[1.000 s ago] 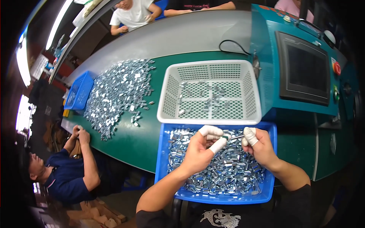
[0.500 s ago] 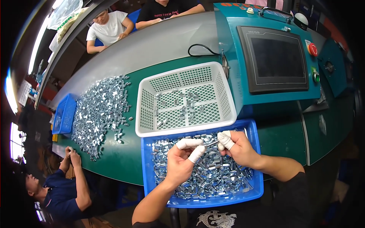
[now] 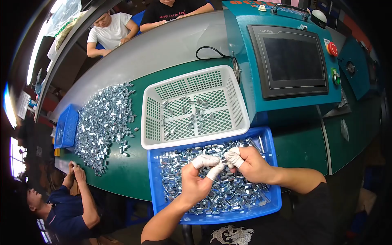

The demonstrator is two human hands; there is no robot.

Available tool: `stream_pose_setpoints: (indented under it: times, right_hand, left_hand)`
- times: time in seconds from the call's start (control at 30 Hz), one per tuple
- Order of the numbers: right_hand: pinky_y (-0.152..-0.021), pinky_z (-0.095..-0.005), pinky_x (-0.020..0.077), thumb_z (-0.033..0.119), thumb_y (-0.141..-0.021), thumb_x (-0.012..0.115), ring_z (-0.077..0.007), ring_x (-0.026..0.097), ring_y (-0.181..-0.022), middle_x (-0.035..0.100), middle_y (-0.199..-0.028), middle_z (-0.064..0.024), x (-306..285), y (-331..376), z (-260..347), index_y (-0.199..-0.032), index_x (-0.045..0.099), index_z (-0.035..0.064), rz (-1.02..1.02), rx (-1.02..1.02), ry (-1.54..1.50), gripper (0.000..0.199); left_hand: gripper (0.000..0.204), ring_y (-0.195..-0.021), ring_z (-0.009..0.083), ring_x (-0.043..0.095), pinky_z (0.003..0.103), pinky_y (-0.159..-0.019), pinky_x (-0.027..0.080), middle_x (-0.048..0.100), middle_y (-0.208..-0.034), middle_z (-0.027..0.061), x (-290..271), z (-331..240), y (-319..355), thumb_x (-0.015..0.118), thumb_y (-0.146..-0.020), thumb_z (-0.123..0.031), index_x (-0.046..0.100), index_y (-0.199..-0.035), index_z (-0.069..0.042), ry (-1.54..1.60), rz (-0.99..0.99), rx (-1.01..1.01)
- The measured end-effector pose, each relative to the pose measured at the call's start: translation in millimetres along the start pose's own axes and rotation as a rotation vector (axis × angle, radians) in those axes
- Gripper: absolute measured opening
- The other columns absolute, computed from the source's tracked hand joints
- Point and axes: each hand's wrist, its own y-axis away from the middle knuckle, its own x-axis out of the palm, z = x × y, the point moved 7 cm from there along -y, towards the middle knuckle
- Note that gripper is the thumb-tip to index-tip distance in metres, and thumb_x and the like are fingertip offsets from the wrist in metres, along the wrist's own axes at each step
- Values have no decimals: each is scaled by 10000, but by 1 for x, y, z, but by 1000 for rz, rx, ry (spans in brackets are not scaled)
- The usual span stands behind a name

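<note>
Above a blue tray (image 3: pixel 154 179) full of small silver metal parts (image 3: pixel 232 200), my two hands meet, almost fingertip to fingertip. White covers wrap the thumb and fingertips of each. My left hand (image 3: pixel 195 179) pinches a small shiny metal piece (image 3: pixel 223 158) between thumb and fingers. From the other side my right hand (image 3: pixel 253 165) closes its fingertips on the same piece; its exact shape is mostly hidden by the fingers. Just beyond the tray stands a white perforated basket (image 3: pixel 196 139), with several loose metal parts (image 3: pixel 200 116) scattered over its bottom.
A teal machine with a dark screen (image 3: pixel 294 59) and a red button (image 3: pixel 332 49) stands at right. A black cable (image 3: pixel 212 49) loops beside it. Left lie a large heap of metal parts (image 3: pixel 102 126) and a small blue basket (image 3: pixel 67 126). Three other people sit around the table.
My hands have drawn closer together, so less of the metal piece shows between them. The whole view has shifted slightly.
</note>
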Motion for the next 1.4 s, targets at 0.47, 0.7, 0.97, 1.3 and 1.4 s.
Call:
stream_pose_setpoints:
  times: [0.47, 0.7, 0.97, 1.3, 1.4]
  right_hand:
    - [-559, -231, 442, 203, -949, 472, -67, 516, -604, 551, -667, -8, -1, 0, -2, -741, 554, 9, -2, 20, -45, 296]
    - [-497, -207, 374, 242, -959, 447, -43, 457, -541, 529, -606, 9, -6, -2, -1, -702, 546, 39, -40, 56, -36, 342]
    - [-425, -188, 299, 277, -969, 421, -25, 367, -449, 523, -574, 14, -8, -5, -7, -692, 534, 64, -53, 121, -132, 367]
    - [-426, -188, 294, 258, -963, 438, -20, 377, -464, 521, -575, 18, -6, -5, -2, -691, 539, 55, -47, 77, -149, 355]
    - [-425, -188, 291, 255, -962, 442, -20, 375, -461, 521, -576, 18, -7, -4, -5, -694, 541, 54, -41, 75, -129, 349]
  left_hand:
    - [192, -590, 74, 548, 214, -546, 433, 605, -636, 28, -1, 14, 2, 568, -898, -172, 632, -864, 7, -80, 70, -286]
    - [103, -651, 61, 517, 203, -593, 418, 609, -755, 20, -8, -12, -11, 690, -779, -55, 643, -862, -17, -265, 24, -49]
    - [220, -568, 49, 476, 180, -495, 392, 619, -748, 23, -88, -16, -29, 673, -786, -45, 625, -994, 6, -299, -590, 114]
    - [329, -663, 290, 559, 394, -641, 458, 561, -644, 98, 1, -6, -11, 747, -668, -252, 650, -883, -22, -1181, 206, 162]
    - [259, -661, 286, 559, 393, -628, 457, 560, -647, 98, 3, 2, -11, 724, -695, -219, 645, -851, -27, -1138, 294, 100]
